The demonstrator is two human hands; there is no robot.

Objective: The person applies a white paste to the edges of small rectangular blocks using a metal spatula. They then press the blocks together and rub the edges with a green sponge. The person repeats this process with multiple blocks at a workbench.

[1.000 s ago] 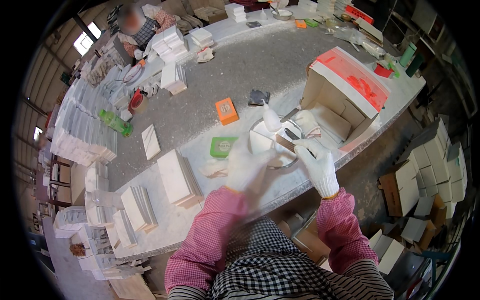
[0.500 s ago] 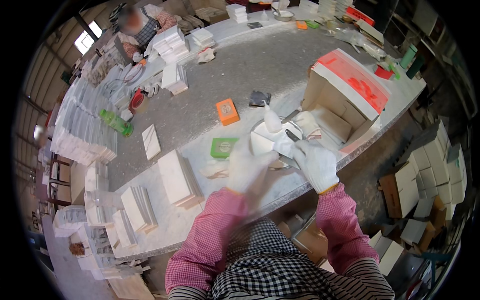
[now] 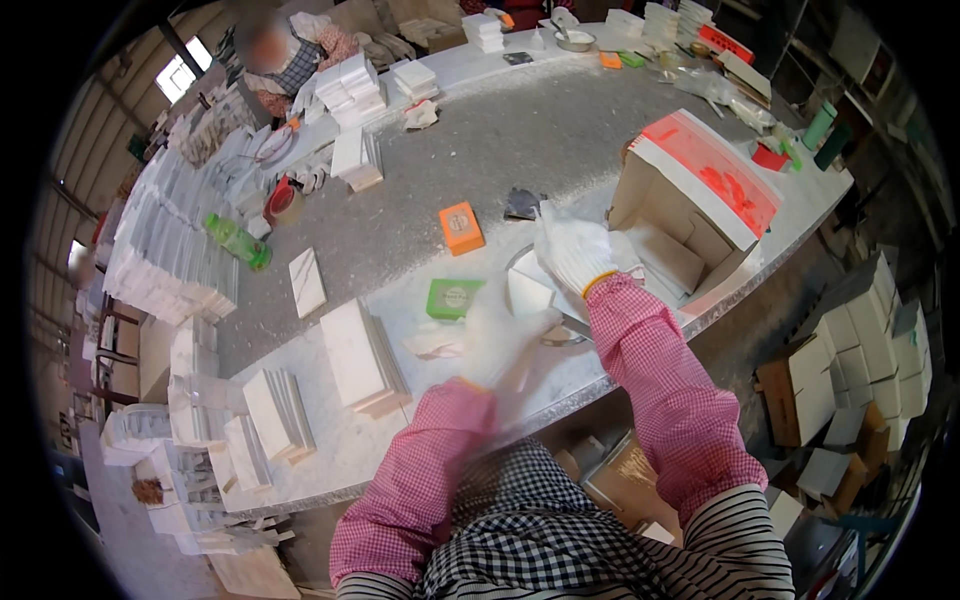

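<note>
My left hand, in a white glove, is blurred by motion beside a round dish, so its fingers cannot be read. Between this hand and the dish's far side is a flat white piece with straight edges. My right hand, also gloved, reaches over the far part of the dish. Its fingers are curled at the white squeeze bottle, whose body they hide. Left of the dish lie a green box and a crumpled pale cloth. An orange box sits farther off.
An open cardboard carton with a red-and-white flap stands right of the dish. White tiles lean in stacks at the left, near a green bottle. A dark pad lies beyond my right hand. Another person is at the far left.
My right hand has let go of the dark-handled flat tool and moved up and left to the squeeze bottle. My left hand stays near the dish, still blurred. The view has shifted slightly.
</note>
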